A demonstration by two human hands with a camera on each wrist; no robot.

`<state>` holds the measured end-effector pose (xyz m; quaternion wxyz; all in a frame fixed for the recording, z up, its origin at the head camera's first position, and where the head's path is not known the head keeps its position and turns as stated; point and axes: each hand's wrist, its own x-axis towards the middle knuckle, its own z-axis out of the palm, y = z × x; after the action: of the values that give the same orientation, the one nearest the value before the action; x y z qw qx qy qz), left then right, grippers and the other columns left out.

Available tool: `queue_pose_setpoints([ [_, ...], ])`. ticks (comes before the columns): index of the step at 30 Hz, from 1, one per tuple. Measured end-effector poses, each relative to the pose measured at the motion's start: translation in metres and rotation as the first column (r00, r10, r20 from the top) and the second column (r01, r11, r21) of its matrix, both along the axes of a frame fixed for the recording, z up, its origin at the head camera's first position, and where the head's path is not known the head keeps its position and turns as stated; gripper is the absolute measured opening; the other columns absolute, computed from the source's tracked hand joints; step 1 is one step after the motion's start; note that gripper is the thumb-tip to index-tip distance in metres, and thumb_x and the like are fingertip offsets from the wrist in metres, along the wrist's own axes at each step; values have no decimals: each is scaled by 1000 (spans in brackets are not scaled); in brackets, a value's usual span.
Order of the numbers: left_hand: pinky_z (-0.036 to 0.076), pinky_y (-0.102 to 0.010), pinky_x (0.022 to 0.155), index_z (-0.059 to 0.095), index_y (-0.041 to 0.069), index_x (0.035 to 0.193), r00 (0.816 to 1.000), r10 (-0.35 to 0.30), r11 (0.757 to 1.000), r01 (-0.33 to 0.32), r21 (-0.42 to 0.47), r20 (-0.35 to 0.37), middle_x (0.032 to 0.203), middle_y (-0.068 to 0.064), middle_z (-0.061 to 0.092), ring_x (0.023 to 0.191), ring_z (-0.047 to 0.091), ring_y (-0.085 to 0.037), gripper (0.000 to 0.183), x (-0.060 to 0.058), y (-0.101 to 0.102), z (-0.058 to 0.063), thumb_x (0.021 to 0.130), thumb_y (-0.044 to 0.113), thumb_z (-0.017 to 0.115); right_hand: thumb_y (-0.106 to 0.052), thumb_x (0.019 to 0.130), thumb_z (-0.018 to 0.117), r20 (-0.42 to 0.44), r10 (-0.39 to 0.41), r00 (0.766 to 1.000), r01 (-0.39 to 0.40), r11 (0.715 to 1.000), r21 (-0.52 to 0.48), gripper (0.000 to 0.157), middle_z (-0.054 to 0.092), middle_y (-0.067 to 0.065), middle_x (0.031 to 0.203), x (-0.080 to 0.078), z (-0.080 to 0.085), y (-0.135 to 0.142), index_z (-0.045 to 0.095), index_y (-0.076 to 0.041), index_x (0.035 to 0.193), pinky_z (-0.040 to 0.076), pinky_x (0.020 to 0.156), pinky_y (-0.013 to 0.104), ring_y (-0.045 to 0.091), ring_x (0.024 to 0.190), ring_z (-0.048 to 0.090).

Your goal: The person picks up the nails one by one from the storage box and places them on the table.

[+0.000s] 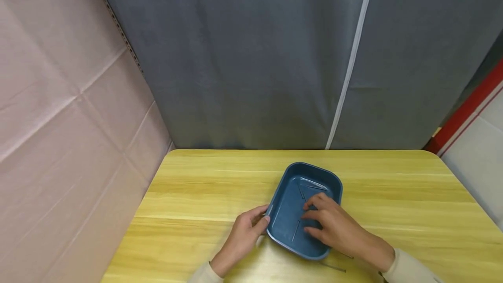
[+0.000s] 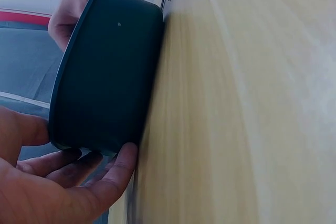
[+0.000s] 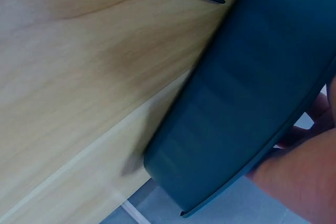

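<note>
"On the wooden table, blue tray: axis?"
"Long axis runs away, far end slightly right; one nail inside, roughly parallel. Left hand pinches tray's left side."
"Right hand?"
"Bent fingers over tray; can't tell if gripping."

The bare left hand is set in a gripping pose, its thumb apart from the fingers and opposed to them. The left wrist emerges from a cream fabric sleeve and angles forward and to the right. The bare right hand is held back uppermost, digits bent and spread, thumb tip separated from index tip. The right wrist, below a matching cream fabric cuff, angles forward and to the left.
</note>
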<state>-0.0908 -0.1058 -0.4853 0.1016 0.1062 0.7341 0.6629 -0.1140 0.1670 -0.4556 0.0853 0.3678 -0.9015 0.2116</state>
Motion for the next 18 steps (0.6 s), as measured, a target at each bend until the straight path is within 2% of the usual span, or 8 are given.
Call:
queue_pose_setpoints([
  [9,63,-31,81,52,-8,140,1000,-4,1000,4,22,0,119,-24,68,101,71,-35,42,1,1,1,103,12,56,-26,79,87,28,19,999,-21,998,67,19,64,-2,109,-5,-1,-9,81,-17,96,51,89,43,14,104,49],
  [18,63,-32,82,54,-5,140,1000,-3,999,3,37,5,119,-23,69,102,71,-34,40,1,0,-1,103,12,57,-22,75,90,-32,59,998,-55,992,116,22,66,-1,106,-13,-2,-19,82,-17,94,51,86,44,18,102,52],
])
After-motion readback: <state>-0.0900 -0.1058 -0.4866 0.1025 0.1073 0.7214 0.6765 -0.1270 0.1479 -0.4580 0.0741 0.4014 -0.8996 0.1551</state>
